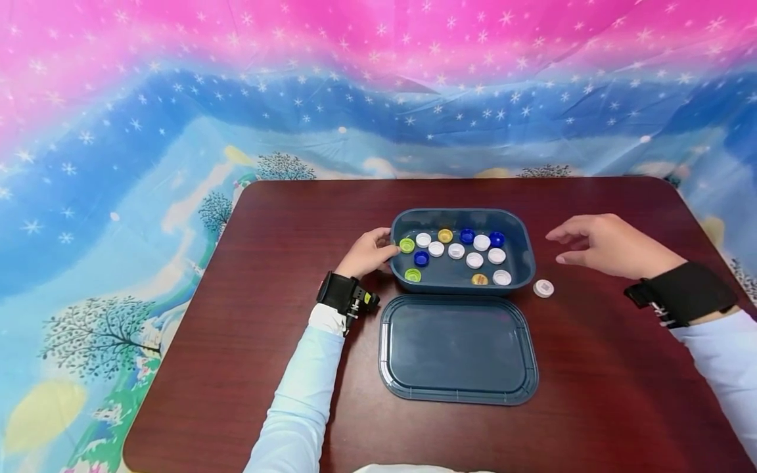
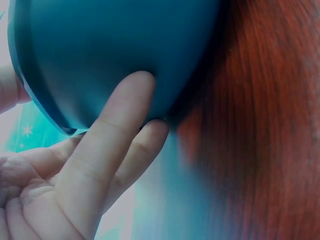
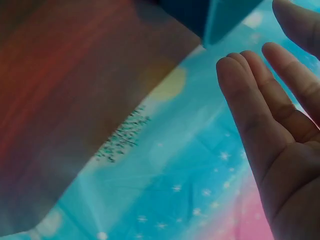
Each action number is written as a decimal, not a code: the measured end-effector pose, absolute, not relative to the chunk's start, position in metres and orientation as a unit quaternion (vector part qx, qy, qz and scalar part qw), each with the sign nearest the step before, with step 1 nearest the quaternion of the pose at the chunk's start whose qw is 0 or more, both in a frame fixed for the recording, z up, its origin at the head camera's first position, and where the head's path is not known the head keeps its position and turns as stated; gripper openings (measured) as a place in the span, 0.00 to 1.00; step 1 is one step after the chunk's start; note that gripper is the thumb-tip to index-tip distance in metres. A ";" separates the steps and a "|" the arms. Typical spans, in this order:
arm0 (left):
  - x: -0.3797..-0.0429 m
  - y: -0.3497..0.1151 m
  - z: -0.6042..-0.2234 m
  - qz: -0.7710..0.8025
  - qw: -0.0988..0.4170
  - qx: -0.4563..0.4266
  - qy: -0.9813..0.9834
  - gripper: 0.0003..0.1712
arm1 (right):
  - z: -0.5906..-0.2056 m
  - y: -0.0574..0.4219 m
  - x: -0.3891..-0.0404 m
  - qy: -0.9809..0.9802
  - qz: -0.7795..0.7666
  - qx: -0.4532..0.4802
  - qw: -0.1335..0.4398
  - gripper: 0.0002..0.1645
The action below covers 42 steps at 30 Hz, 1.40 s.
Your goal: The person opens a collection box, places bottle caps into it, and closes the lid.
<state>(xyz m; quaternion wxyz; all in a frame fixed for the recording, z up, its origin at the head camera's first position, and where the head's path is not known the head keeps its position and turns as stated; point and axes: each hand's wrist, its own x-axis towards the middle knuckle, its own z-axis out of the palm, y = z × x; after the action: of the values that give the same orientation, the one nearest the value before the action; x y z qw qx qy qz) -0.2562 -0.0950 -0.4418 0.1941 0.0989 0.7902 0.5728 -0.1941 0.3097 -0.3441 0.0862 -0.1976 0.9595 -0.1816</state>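
A dark blue-grey plastic box [image 1: 520, 263] stands on the table, with several white, blue, green and yellow bottle caps lying in it. My left hand [image 1: 368, 253] holds the box at its left end, thumb over the rim; in the left wrist view the fingers [image 2: 132, 100] lie against the outer wall. To the right of the box, my right hand [image 1: 609, 246] is in the air with nothing in it. In the right wrist view its fingers [image 3: 245, 95] are loosely extended. A white bottle cap [image 1: 543, 288] lies on the table, just outside the box's front right corner.
Directly in front of the box lies its flat rectangular lid [image 1: 458, 348]. Both sit on a dark red wooden table [image 1: 284, 263] with rounded corners. A patterned pink and blue cloth [image 1: 355, 98] hangs behind the table and down its left side.
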 end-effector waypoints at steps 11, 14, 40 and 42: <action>-0.257 -0.094 -0.442 0.580 0.196 0.093 0.785 0.29 | -0.389 0.307 -0.183 0.948 -0.209 -0.206 0.121 0.22; -0.257 -0.094 -0.442 0.578 0.195 0.094 0.787 0.29 | -0.399 0.304 -0.181 0.944 -0.220 -0.208 0.128 0.18; -0.258 -0.094 -0.442 0.586 0.201 0.085 0.780 0.30 | -0.431 0.299 -0.179 0.950 -0.190 -0.229 0.089 0.08; -0.258 -0.094 -0.443 0.585 0.200 0.085 0.781 0.30 | -0.431 0.299 -0.178 0.951 -0.189 -0.228 0.086 0.08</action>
<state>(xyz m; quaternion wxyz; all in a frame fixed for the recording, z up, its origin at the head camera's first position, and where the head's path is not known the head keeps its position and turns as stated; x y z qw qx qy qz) -0.2582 -0.0938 -0.4428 0.2001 0.0849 0.7813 0.5850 -0.1785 0.2987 -0.4313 0.0858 -0.2283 0.9512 -0.1890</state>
